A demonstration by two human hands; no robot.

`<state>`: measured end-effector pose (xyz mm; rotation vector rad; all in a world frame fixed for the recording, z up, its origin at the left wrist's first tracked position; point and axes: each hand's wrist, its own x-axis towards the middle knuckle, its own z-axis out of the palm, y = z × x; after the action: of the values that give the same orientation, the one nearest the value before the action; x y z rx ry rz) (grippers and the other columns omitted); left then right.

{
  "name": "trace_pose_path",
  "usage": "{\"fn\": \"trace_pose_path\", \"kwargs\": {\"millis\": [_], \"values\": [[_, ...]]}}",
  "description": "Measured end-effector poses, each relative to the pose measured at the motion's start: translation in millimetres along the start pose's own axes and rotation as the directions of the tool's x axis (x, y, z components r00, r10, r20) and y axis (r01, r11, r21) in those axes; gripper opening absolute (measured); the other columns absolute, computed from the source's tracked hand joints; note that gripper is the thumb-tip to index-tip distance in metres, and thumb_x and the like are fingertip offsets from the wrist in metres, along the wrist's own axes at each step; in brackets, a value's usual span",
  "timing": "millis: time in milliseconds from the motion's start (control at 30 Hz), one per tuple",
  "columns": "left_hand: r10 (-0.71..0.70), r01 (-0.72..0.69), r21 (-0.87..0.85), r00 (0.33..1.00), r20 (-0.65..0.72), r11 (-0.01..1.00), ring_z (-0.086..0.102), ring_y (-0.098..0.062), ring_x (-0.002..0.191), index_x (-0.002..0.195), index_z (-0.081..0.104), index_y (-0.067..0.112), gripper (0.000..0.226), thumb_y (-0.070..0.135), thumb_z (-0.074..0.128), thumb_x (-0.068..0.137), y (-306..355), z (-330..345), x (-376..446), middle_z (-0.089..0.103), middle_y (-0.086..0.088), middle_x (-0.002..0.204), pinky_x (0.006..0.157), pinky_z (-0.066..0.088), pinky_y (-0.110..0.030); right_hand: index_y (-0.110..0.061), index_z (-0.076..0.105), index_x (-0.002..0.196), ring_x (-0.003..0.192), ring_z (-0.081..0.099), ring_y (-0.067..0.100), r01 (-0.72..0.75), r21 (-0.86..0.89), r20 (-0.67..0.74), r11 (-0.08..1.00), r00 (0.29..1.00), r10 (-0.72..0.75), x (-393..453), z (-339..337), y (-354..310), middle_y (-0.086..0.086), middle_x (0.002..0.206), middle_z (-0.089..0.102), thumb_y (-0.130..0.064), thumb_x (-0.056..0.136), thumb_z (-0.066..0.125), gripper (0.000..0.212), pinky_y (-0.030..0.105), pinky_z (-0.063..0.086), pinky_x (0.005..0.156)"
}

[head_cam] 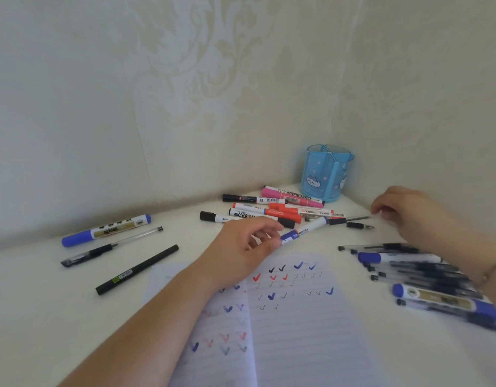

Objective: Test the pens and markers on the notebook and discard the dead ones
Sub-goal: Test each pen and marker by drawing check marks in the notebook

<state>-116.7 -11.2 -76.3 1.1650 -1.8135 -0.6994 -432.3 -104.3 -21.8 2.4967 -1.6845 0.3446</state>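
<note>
Your left forearm (163, 311) enters from the lower left and runs diagonally up toward the middle of the view. Your left hand (241, 244) lies palm down, knuckles raised, with the fingers curled and the fingertips (272, 243) pinching a thin object at its near end. Your right forearm (462, 247) enters from the right edge, bearing a thin bracelet (490, 272) at the wrist. Your right hand (400, 208) hangs palm down, fingers loosely bent, holding nothing.
</note>
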Motion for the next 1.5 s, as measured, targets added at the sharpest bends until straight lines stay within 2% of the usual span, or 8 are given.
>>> {"fn": "trace_pose_path", "kwargs": {"millis": [300, 533, 600, 733, 867, 1267, 1400, 1500], "values": [[0.012, -0.014, 0.112, 1.0, 0.027, 0.994, 0.061, -0.006, 0.098, 0.108, 0.068, 0.03, 0.022, 0.021, 0.068, 0.089, 0, 0, -1, 0.068, 0.015, 0.105, 0.084, 0.052, -0.035, -0.009, 0.072, 0.087, 0.077, 0.059, 0.028, -0.053, 0.17, -0.306, 0.984, 0.946, 0.104, -27, -44, -35, 0.006, 0.089, 0.061, 0.01, 0.087, 0.056, 0.025, 0.03, 0.041, 0.076], [0.094, -0.092, 0.086, 0.995, -0.019, 0.992, 0.055, -0.001, 0.108, 0.123, 0.058, 0.037, 0.036, 0.044, 0.066, 0.088, 7, -1, -1, 0.059, 0.028, 0.116, 0.081, 0.043, -0.013, -0.029, 0.067, 0.078, 0.069, 0.06, 0.01, 0.115, 0.473, -0.232, 0.874, 0.973, -0.002, -46, -33, -105, -0.009, 0.075, 0.063, 0.006, 0.083, 0.064, 0.036, 0.013, 0.044, 0.064], [0.128, -0.124, 0.126, 0.991, -0.024, 0.984, 0.059, -0.001, 0.099, 0.112, 0.064, 0.033, 0.027, 0.048, 0.056, 0.092, 7, -1, -2, 0.064, 0.022, 0.105, 0.079, 0.044, -0.014, -0.029, 0.068, 0.076, 0.064, 0.061, 0.008, 0.116, 0.667, -0.263, 0.736, 0.961, 0.087, -48, -24, -120, -0.01, 0.071, 0.064, 0.001, 0.083, 0.068, 0.031, 0.013, 0.044, 0.061], [0.226, -0.217, 0.169, 0.973, -0.037, 0.961, 0.058, 0.003, 0.082, 0.105, 0.066, 0.02, 0.027, 0.036, 0.045, 0.098, 8, 1, -4, 0.064, 0.019, 0.086, 0.072, 0.041, -0.011, -0.022, 0.07, 0.084, 0.058, 0.059, 0.022, 0.091, 0.995, -0.087, -0.04, 0.99, 0.108, -55, -12, -143, 0.005, 0.071, 0.062, -0.035, 0.065, 0.083, 0.026, 0.026, 0.05, 0.062], [0.241, -0.254, 0.105, 0.963, 0.124, 0.962, 0.065, -0.01, 0.079, 0.094, 0.064, 0.023, 0.019, 0.023, 0.047, 0.102, 14, 2, -9, 0.071, 0.009, 0.085, 0.071, 0.048, -0.026, -0.017, 0.061, 0.086, 0.051, 0.059, 0.023, 0.042, 0.968, -0.024, 0.245, 0.997, -0.076, -57, 11, -158, 0.009, 0.056, 0.062, -0.041, 0.084, 0.068, 0.025, 0.035, 0.049, 0.056], [0.151, -0.148, -0.074, 0.988, 0.027, 0.986, 0.046, -0.006, 0.067, 0.103, 0.057, 0.027, 0.02, 0.033, 0.041, 0.093, 18, -6, -12, 0.051, 0.014, 0.069, 0.07, 0.041, -0.017, -0.018, 0.075, 0.089, 0.069, 0.07, 0.025, -0.003, 0.99, 0.007, 0.139, 1.0, -0.027, -74, 5, -154, 0.014, 0.075, 0.074, -0.011, 0.077, 0.068, 0.016, 0.031, 0.053, 0.055], [0.119, -0.13, -0.089, 0.986, -0.117, 0.988, 0.046, -0.023, 0.072, 0.11, 0.049, 0.027, 0.026, 0.01, 0.032, 0.099, 19, -5, -10, 0.052, -0.011, 0.076, 0.078, 0.038, -0.009, -0.009, 0.063, 0.062, 0.039, 0.05, 0.016, -0.079, 0.961, 0.06, 0.266, 0.995, 0.08, -80, 19, -161, 0.013, 0.05, 0.063, -0.014, 0.076, 0.078, 0.022, 0.021, 0.039, 0.041], [0.118, -0.122, -0.033, 0.987, -0.11, 0.992, 0.05, -0.008, 0.076, 0.118, 0.048, 0.03, 0.026, 0.01, 0.045, 0.101, 16, -3, -8, 0.053, 0.016, 0.082, 0.073, 0.04, -0.015, 0.001, 0.048, 0.055, 0.036, 0.039, 0.011, -0.068, 0.939, 0.027, 0.338, 0.992, 0.125, -81, 25, -162, 0.003, 0.039, 0.054, -0.009, 0.077, 0.076, 0.038, 0.014, 0.034, 0.042]]}}
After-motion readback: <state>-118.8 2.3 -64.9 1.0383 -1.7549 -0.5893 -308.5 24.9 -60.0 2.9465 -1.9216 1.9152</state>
